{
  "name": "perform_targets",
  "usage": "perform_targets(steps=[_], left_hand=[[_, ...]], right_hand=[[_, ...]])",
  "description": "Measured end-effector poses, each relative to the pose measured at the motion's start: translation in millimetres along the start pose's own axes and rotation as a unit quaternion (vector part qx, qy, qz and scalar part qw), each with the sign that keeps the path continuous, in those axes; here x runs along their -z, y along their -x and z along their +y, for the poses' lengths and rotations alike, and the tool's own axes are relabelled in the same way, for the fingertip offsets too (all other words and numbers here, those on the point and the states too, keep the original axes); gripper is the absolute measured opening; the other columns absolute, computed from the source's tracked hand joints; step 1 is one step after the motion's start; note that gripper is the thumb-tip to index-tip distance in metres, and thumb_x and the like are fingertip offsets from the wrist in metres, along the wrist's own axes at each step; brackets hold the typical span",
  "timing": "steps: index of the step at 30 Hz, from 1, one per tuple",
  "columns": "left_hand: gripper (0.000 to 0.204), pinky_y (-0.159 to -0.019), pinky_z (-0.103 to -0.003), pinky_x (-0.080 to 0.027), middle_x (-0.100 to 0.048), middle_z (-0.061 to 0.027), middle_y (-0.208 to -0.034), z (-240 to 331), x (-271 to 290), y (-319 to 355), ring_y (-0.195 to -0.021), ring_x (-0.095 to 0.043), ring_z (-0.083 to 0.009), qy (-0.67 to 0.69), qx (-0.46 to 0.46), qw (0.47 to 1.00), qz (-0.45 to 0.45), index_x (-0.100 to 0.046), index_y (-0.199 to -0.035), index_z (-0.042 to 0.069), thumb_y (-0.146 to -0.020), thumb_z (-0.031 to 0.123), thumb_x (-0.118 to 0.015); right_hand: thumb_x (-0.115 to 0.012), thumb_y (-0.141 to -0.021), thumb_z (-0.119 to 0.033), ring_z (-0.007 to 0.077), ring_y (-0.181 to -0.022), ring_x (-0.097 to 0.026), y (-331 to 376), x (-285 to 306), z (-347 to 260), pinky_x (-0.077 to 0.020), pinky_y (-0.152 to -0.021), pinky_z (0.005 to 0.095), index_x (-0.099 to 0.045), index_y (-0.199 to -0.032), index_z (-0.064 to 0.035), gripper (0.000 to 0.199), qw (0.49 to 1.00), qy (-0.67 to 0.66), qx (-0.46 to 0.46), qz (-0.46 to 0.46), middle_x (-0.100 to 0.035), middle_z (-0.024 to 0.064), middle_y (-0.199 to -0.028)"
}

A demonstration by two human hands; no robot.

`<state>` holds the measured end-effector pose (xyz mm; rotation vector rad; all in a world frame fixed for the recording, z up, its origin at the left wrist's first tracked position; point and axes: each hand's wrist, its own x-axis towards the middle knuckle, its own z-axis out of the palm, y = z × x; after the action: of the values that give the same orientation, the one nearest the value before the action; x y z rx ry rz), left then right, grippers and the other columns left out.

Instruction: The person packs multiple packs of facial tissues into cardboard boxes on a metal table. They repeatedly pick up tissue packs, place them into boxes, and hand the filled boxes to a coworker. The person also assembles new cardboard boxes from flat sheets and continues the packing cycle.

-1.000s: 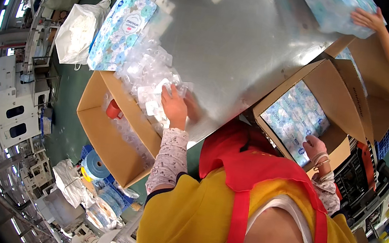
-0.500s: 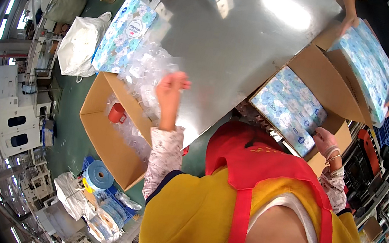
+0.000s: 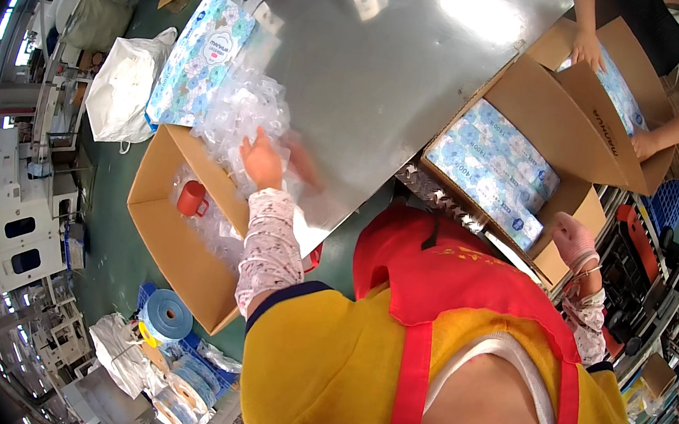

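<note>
My left hand (image 3: 263,159) is open, its fingers spread at the near edge of a heap of small clear plastic pieces (image 3: 241,109) on the metal table (image 3: 348,84). Whether it touches them I cannot tell. My right hand (image 3: 573,240) is curled closed beside the near right side of an open carton (image 3: 563,272); its palm side is hidden. Inside that carton lie blue floral packs (image 3: 496,164), side by side.
Left of the table, another carton (image 3: 183,230) holds a red mug (image 3: 192,199) and more clear pieces. A floral pack (image 3: 203,57) stands behind the heap. Across at right, a co-worker's hands (image 3: 588,52) rest at another carton (image 3: 662,74) with a floral pack inside.
My left hand has moved left onto the plastic heap and spread its fingers. My right hand has curled up near the carton's edge. The co-worker's floral pack has gone down into the far carton.
</note>
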<state>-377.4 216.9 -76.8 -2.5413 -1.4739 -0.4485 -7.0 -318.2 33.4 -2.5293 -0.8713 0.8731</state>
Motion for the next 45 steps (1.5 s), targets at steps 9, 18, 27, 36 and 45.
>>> perform_targets(steps=[9,18,27,36,45], left_hand=[[0.012,-0.070,-0.024,-0.045,-0.063,-0.0055,-0.074,72,102,-45,-0.068,-0.057,-0.0107,0.680,0.230,0.694,0.045,-0.059,-0.079,0.003,-0.085,0.007,-0.068],[0.050,-0.047,-0.023,-0.026,-0.039,0.0045,-0.054,295,155,2,-0.054,-0.031,-0.0044,0.650,-0.057,0.732,-0.195,-0.036,-0.057,0.008,-0.085,0.028,-0.072],[0.045,-0.051,-0.028,-0.034,-0.044,-0.0009,-0.059,188,100,26,-0.057,-0.038,-0.0093,0.451,0.041,0.888,-0.084,-0.042,-0.063,0.002,-0.093,0.031,-0.059],[0.042,-0.073,-0.042,-0.047,-0.060,-0.0178,-0.088,32,84,63,-0.081,-0.057,-0.0323,0.000,0.010,1.000,0.001,-0.063,-0.098,0.000,-0.083,0.039,-0.066],[0.038,-0.089,-0.048,-0.039,-0.053,-0.0222,-0.105,-13,-6,67,-0.100,-0.049,-0.0383,0.150,0.043,0.988,-0.025,-0.054,-0.116,0.002,-0.084,0.021,-0.062]], right_hand=[[-0.054,-0.082,-0.016,0.0310,-0.070,-0.057,11,-8,7,-0.0458,-0.064,0.0376,-0.053,-0.093,-0.0053,0.016,0.998,0.007,0.030,0.055,-0.057,0.0156,-0.078],[-0.058,-0.083,-0.027,0.0383,-0.097,-0.059,11,18,-25,-0.0479,-0.083,0.0442,-0.059,-0.113,-0.0066,0.036,0.998,0.044,-0.042,0.027,-0.064,0.0187,-0.102],[-0.055,-0.084,-0.029,0.0380,-0.100,-0.058,33,15,-8,-0.0476,-0.085,0.0445,-0.059,-0.110,-0.0083,0.034,0.993,0.046,-0.105,0.004,-0.064,0.0182,-0.103],[-0.054,-0.082,-0.036,0.0374,-0.103,-0.059,-46,-26,-43,-0.0474,-0.088,0.0419,-0.061,-0.116,-0.0075,0.044,0.957,0.112,-0.051,-0.263,-0.064,0.0201,-0.108],[-0.052,-0.082,-0.040,0.0367,-0.103,-0.061,-150,-165,19,-0.0488,-0.087,0.0424,-0.060,-0.114,0.0013,0.053,0.935,0.147,0.112,-0.304,-0.061,0.0207,-0.117]])
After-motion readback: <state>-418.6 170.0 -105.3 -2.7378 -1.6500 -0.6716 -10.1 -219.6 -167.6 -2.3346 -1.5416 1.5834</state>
